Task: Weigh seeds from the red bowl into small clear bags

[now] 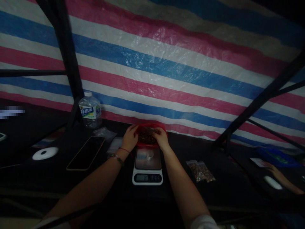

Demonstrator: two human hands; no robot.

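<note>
A red basket stands behind the scale, with small brown pieces in it. My left hand is at the basket's left side, fingers curled inward. My right hand reaches over the right side, its fingers pinched. Between the fingertips is a dim sheen that looks like a clear plastic bag; its outline is hard to make out. Just in front of the basket sits a white kitchen scale with a metal plate, nothing visible on it; its display is too dark to read.
Two filled zip bags lie to the right. On the left are a phone, clear bags, a plastic bottle and a white oval object. Another person's hand shows far right by a blue basket. Dark metal posts frame the table.
</note>
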